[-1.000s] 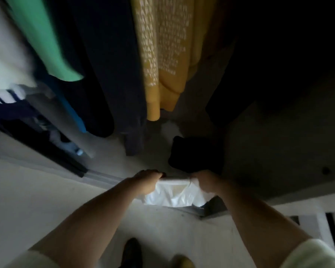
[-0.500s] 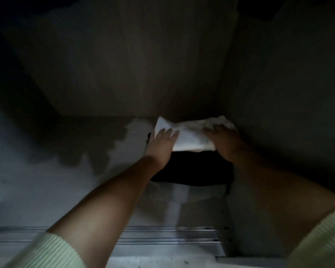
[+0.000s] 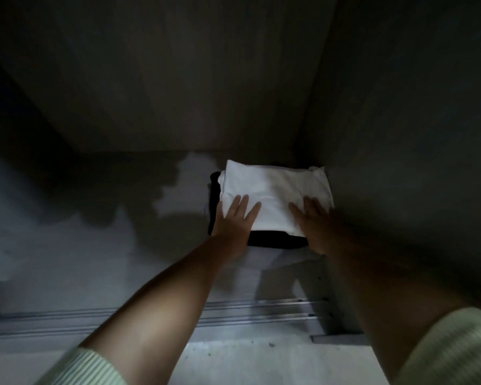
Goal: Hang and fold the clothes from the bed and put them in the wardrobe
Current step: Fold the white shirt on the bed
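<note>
A folded white garment (image 3: 275, 190) lies on top of a folded black garment (image 3: 275, 241) on the wardrobe floor (image 3: 95, 259), in the back right corner. My left hand (image 3: 233, 220) rests flat on the white garment's near left edge, fingers straight. My right hand (image 3: 314, 220) lies flat on its near right part, fingers spread. Neither hand grips the cloth. The black garment shows only at the left side and front under the white one.
The wardrobe's back panel (image 3: 164, 79) and right side wall (image 3: 414, 134) close in the corner. A metal sliding-door track (image 3: 150, 320) runs across the front of the wardrobe floor. The light is dim, with shadows over the left of the floor.
The white garment went from being held in both hands outside the wardrobe to lying on the black garment. Both hands released it and now lie flat on top.
</note>
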Motion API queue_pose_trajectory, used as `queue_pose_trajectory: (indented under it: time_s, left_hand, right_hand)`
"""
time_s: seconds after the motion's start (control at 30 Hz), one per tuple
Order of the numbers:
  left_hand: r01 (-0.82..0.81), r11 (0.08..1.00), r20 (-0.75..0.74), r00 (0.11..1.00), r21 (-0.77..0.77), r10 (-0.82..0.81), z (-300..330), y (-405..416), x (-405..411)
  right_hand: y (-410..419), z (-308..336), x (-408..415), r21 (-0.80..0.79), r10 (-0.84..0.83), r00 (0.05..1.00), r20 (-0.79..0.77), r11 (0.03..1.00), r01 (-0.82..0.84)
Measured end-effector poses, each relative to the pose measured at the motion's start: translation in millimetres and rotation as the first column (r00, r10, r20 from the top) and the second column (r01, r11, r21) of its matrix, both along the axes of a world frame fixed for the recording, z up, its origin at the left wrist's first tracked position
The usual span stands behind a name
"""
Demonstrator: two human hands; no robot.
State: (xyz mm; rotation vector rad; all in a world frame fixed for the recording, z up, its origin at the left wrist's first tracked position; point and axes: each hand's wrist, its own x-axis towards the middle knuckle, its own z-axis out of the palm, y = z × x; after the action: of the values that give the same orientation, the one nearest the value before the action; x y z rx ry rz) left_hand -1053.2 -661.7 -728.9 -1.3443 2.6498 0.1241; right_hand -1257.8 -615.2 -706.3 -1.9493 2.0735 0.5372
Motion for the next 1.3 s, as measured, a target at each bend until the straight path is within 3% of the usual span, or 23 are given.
queue_pose_trajectory:
  time_s: [0.1, 0.33, 0.67, 0.77, 0.97, 1.1, 1.3]
  left_hand:
    - [-0.034, 0.986, 0.125, 0.992, 0.163, 0.014, 59, 14, 5]
    - [-0.062, 0.974, 0.041, 0.998, 0.219, 0.054, 217, 56, 8]
    - [-0.043, 0.924, -0.004, 0.999, 0.379, 0.048, 414, 160, 44]
    - [0.003, 0.915, -0.045, 0.999, 0.404, 0.017, 454, 175, 51]
    - [0.069, 0.923, -0.055, 0.997, 0.378, -0.052, 516, 186, 70]
    - [0.145, 0.911, -0.081, 0.989, 0.387, -0.123, 544, 196, 72]
    - [0.275, 0.856, -0.094, 0.961, 0.438, -0.261, 572, 235, 29]
  right_hand:
    - [9, 56, 14, 0.140, 0.015, 1.000, 0.015, 0.990, -0.016]
    - [51, 208, 36, 0.142, -0.030, 0.999, 0.038, 0.990, 0.024]
    - [159, 396, 91, 0.293, -0.117, 0.989, 0.088, 0.952, 0.087]
    - [177, 435, 97, 0.231, -0.141, 0.981, 0.133, 0.967, 0.107]
    - [210, 503, 115, 0.140, -0.368, 0.900, 0.232, 0.929, 0.344]
    - [247, 531, 117, 0.092, -0.428, 0.867, 0.255, 0.903, 0.419]
    - [323, 559, 93, 0.047, -0.612, 0.757, 0.229, 0.784, 0.619]
